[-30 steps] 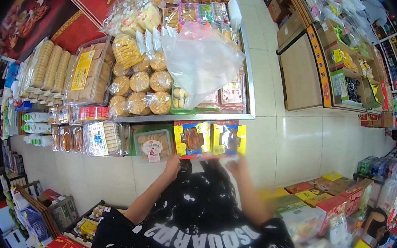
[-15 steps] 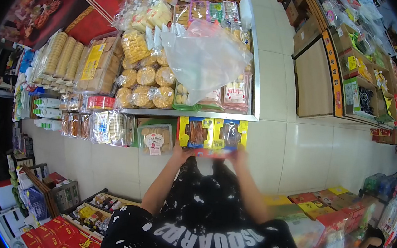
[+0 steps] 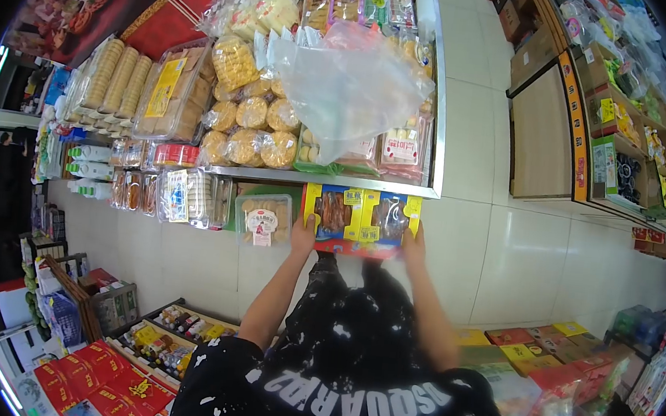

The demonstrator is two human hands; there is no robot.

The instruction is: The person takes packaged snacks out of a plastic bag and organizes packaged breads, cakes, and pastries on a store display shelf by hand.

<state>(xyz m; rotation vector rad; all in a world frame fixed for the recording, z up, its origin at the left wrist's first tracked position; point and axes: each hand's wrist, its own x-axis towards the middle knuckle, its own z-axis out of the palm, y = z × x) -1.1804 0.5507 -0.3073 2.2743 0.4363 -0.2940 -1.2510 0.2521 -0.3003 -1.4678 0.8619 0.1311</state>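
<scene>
A yellow, blue and red snack box (image 3: 363, 216) sits low at the front edge of the display stand, with brown food showing through its windows. My left hand (image 3: 303, 235) is closed on its left side, thumb on top. On the opposite side my right hand (image 3: 413, 246) grips the box too; the fingers under it are hidden. Just left of my left hand lies a clear plastic tub of round biscuits (image 3: 263, 219) with a white label. Above the box, a crumpled clear plastic bag (image 3: 348, 93) rests over packed goods on the stand.
The stand's metal edge (image 3: 327, 181) runs just beyond the box. Wrapped round cakes (image 3: 244, 146) are stacked behind it. A wooden shelf unit (image 3: 548, 140) stands to the right across the tiled floor (image 3: 458, 244). Red cartons (image 3: 104, 382) lie at lower left.
Both hands now show more clearly at the sides of the box, with thumbs on top. More of the box's red front shows. The whole view has shifted slightly.
</scene>
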